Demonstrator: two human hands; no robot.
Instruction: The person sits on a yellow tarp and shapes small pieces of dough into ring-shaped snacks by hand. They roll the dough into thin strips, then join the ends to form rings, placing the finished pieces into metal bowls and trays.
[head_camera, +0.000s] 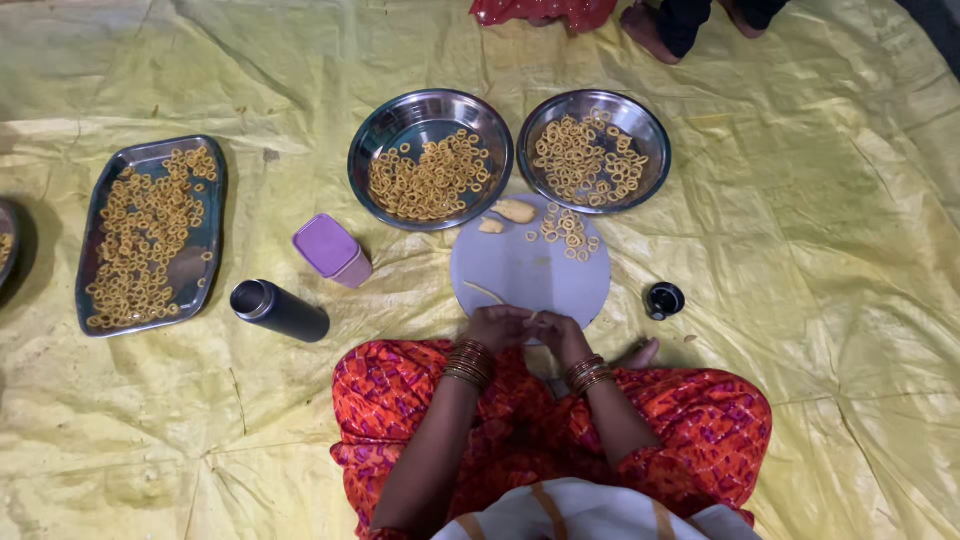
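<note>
left hand (497, 327) and right hand (556, 333) pinch one thin dough strip (531, 317) | over near edge of round grey board (530, 268) | two round steel plates (431, 158) beyond

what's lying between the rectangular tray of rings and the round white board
In the head view, a purple-lidded box and a dark flask lying on its side.

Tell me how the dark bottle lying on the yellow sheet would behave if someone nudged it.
The dark bottle lies on its side and looks cylindrical, so it would probably roll. The yellow sheet is wrinkled, which may stop it soon. It looks like metal, so likely rigid and sturdy; whether it is full cannot be told.
</note>
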